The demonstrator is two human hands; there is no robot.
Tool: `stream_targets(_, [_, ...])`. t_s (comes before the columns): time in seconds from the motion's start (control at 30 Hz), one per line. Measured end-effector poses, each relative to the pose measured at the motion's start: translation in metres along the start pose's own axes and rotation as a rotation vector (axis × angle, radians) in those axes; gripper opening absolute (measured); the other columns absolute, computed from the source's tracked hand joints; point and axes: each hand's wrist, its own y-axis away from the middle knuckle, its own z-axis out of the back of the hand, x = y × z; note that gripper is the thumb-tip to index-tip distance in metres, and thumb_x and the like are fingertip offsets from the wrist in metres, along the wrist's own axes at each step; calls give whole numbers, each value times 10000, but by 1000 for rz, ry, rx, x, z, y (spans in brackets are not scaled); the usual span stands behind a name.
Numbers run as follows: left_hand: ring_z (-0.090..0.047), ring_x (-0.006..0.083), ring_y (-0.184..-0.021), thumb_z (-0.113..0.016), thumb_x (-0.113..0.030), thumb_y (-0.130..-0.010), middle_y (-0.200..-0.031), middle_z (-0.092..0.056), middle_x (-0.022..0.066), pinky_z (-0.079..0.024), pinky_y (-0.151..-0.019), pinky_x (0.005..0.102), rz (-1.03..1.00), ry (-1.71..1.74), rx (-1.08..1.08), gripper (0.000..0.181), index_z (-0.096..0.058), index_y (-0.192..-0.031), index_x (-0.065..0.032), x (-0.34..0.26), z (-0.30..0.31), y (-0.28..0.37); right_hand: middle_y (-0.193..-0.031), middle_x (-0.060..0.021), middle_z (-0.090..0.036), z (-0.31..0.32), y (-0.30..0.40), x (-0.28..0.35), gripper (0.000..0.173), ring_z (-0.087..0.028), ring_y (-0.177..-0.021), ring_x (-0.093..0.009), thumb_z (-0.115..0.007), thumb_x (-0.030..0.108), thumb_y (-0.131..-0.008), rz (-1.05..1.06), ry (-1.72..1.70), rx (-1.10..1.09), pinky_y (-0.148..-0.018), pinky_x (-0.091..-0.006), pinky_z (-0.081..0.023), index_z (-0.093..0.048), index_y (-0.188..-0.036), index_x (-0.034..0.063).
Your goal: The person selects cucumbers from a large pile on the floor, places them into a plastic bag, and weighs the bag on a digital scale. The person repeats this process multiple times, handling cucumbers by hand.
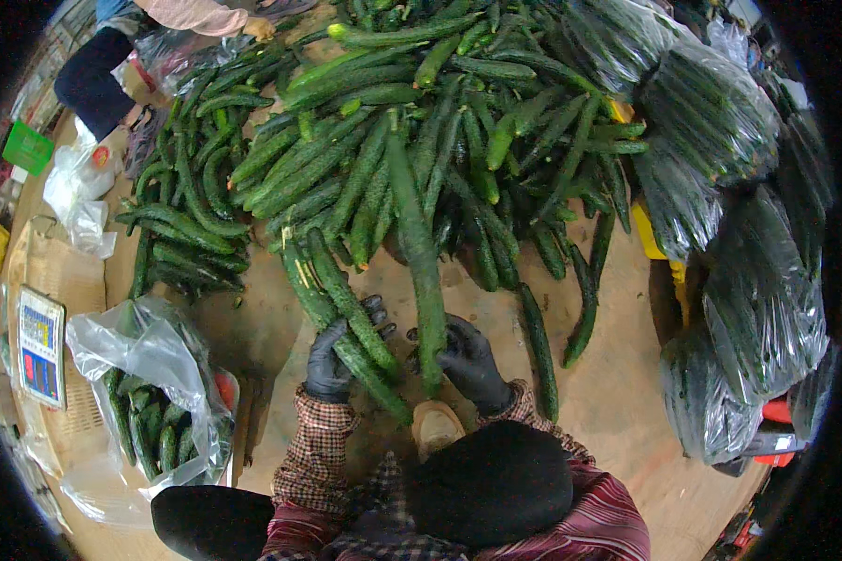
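My left hand (331, 356), in a dark glove, grips two long cucumbers side by side. The outer cucumber (313, 303) has pale scrape marks near its upper end; the inner cucumber (354, 308) lies against it. In my right hand (468, 359), also gloved, is the lower end of another long cucumber (421, 273), which points away from me. Its far end reaches over a large heap of cucumbers (365, 161). Some fingers of both hands are hidden behind the cucumbers. Right of my right hand, a single cucumber (538, 350) lies on the floor.
Packed clear bags of cucumbers (764, 294) are stacked at the right. At the left, an open plastic bag (147, 336) of cucumbers stands beside a scale display (41, 347). A smaller pile of curved cucumbers (189, 231) lies left. Another person's arm (196, 14) reaches in at the top left.
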Motion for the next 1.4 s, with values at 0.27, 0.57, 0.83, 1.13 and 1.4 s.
stream_targets(0.27, [-524,324,-908,-472,-490,-776,-1143,-443,187,-423,-810,485,-114,264,88,704,-176,-1309,-138,-3,33,10,-945,-124,-526,-37,-30,20,398,-531,-830,-245,-608,157,-747,-136,688,385,-728,-338,-422,-463,-1098,39])
stream_targets(0.57, [-516,340,-899,-550,-523,-704,-1113,-468,181,-430,-785,509,-149,323,200,806,-184,-1302,-126,-4,25,12,-1042,-161,-500,73,-172,-14,396,-475,-962,-301,-574,168,-752,241,947,-397,-821,-374,-390,-438,-1092,16])
stream_targets(0.83, [-236,420,-1185,-388,-660,-703,-1335,-197,187,-228,-915,592,-90,77,41,800,-171,-1320,-198,-4,38,19,-1064,-95,-510,20,-76,-11,385,-498,-961,-180,-533,48,-770,18,-41,-63,-834,-298,-405,-418,-1133,-11])
stream_targets(1.13, [-307,401,-1145,-475,-544,-734,-1282,-298,181,-298,-901,558,-207,159,102,751,-222,-1300,-121,10,11,3,-939,-159,-510,-37,-52,27,336,-507,-846,-313,-545,89,-757,567,1168,297,-787,-338,-401,-469,-1079,32])
stream_targets(1.4, [-365,327,-1130,-415,-516,-764,-1258,-349,156,-323,-928,460,-196,310,-23,673,-288,-1267,-88,6,17,13,-1066,-132,-494,-46,-58,15,428,-536,-892,-189,-548,178,-803,164,806,374,-737,-305,-438,-393,-1159,-4])
